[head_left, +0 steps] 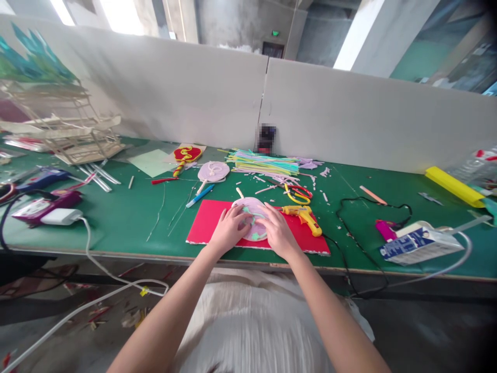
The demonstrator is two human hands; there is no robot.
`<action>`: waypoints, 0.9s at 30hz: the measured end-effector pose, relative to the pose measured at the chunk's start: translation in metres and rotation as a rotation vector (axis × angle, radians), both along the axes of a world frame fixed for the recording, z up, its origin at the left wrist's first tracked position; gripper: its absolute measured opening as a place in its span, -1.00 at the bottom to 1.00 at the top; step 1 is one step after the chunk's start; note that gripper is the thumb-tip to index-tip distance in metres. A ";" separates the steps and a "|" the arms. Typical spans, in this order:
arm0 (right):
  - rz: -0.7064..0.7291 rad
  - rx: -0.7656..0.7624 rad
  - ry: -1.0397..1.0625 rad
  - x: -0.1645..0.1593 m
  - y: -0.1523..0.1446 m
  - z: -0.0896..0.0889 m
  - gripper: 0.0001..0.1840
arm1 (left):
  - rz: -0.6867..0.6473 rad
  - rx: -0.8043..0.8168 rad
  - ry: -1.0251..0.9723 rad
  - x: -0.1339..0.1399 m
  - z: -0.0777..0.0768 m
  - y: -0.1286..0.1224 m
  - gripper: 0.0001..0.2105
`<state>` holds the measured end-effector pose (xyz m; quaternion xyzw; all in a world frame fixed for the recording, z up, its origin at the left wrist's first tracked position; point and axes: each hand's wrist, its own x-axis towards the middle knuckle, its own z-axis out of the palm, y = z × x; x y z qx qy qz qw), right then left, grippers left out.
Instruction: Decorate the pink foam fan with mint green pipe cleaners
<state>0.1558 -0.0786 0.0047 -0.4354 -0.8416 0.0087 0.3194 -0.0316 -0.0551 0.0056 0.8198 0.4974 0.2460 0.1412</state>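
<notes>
A round lilac disc [254, 205] with mint-green shapes on it and a cream stick at its far edge lies in front of me, like a small fan. It rests on a red board [205, 221]. My left hand [232, 226] bends its fingers over the disc's left side, thumb near the middle. From the right, my right hand [276, 228] lies across the other side, its fingers curved onto the face. Between them the fingertips nearly meet at the green shapes; whether they pinch a small piece is hidden. Just right of my right hand lies a yellow glue gun [305, 215].
Red-and-yellow scissors [297, 194] and a pile of pastel strips [266, 163] lie beyond the board. Another lilac disc [213, 171] and a blue pen [201, 196] sit to the left. A carton [421, 244] stands right; a white cable [87, 243] hangs over the table edge.
</notes>
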 end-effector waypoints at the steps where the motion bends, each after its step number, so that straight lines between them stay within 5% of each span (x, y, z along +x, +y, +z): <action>1: 0.001 0.000 0.000 0.000 0.000 0.000 -0.55 | 0.001 -0.002 -0.001 0.000 0.000 0.000 -0.70; 17: -0.023 0.040 0.007 0.000 0.002 -0.002 -0.54 | -0.037 0.005 -0.093 -0.003 0.000 0.002 -0.65; 27: -0.389 0.177 0.176 0.032 -0.005 0.004 -0.66 | 0.113 -0.086 -0.378 -0.010 -0.005 0.008 -0.52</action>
